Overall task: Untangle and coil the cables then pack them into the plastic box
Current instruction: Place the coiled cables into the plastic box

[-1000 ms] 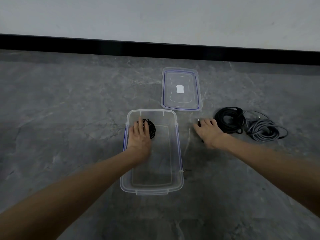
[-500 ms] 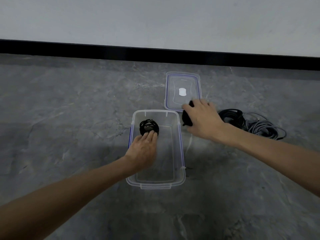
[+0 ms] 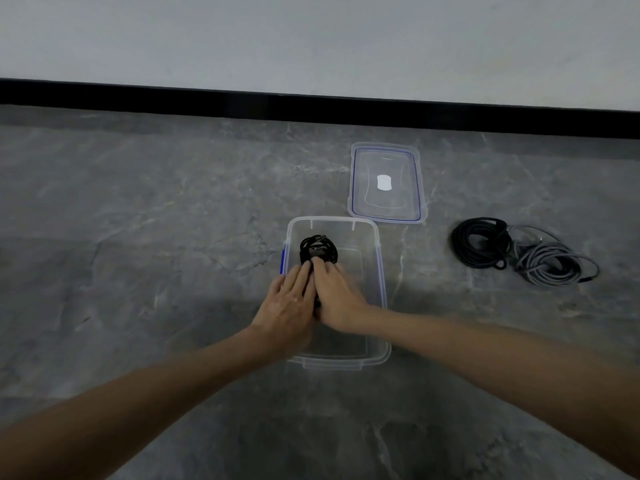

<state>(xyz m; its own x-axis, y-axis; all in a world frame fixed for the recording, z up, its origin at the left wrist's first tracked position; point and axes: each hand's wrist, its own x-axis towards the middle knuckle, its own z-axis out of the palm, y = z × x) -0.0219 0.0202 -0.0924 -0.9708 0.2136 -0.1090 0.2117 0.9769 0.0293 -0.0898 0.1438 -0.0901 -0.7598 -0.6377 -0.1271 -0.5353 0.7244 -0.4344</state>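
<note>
**Both hands in the box, just behind the small coil**

The clear box (image 3: 381,271) stands open on the grey floor (image 3: 138,271). 1 small coil (image 3: 318,249) of black cable lies inside it, in the far left part of the bottom. The left hand (image 3: 285,303) and right hand (image 3: 337,299) are both inside the box, side by side and touching, on the near side of that coil.

The left hand lies palm down with its fingers straight and close together, its fingertips at the coil's near edge. The right hand's fingers also reach forward and their tips touch the coil. Blur hides whether they lie flat or curl round something, so I cannot tell its grip. A dark strip (image 3: 316,301) shows in the gap between the 2 hands; what it is cannot be made out.

The lid (image 3: 367,188) lies flat on the floor just beyond the box's far right corner. Well to the right of the box lie 2 more coils, touching each other: a black coil (image 3: 464,247) nearer the box and a grey coil (image 3: 540,261) beyond it.
</note>
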